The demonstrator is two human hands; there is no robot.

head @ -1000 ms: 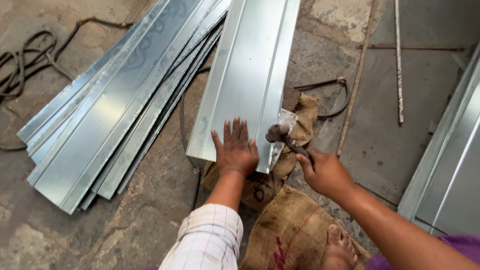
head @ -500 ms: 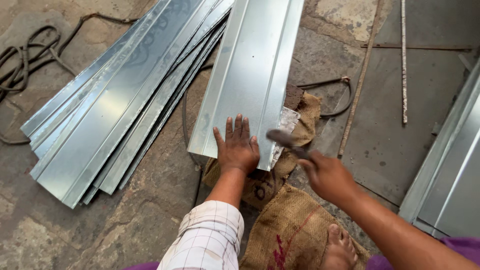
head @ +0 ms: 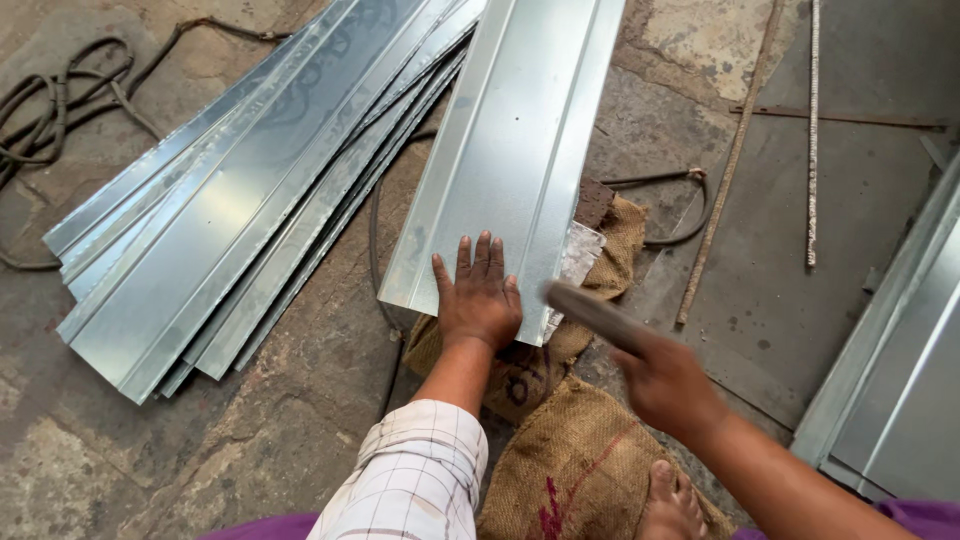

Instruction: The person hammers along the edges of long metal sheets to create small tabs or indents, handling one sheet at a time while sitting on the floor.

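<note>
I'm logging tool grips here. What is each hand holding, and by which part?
The right hand grips a motion-blurred hammer-like tool by its handle's lower end. The left hand holds nothing; it lies flat on the metal sheet.

Left arm (head: 440, 470): white sleeve with thin dark check, cuffed below the elbow. Right arm (head: 790, 480): bare, no sleeve. Purple garment at near edge; bare foot (head: 668, 505).

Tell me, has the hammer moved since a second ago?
Yes. The hammer in the right hand has dropped and swung back from the sheet edge; the left hand stays flat on the sheet.
</note>
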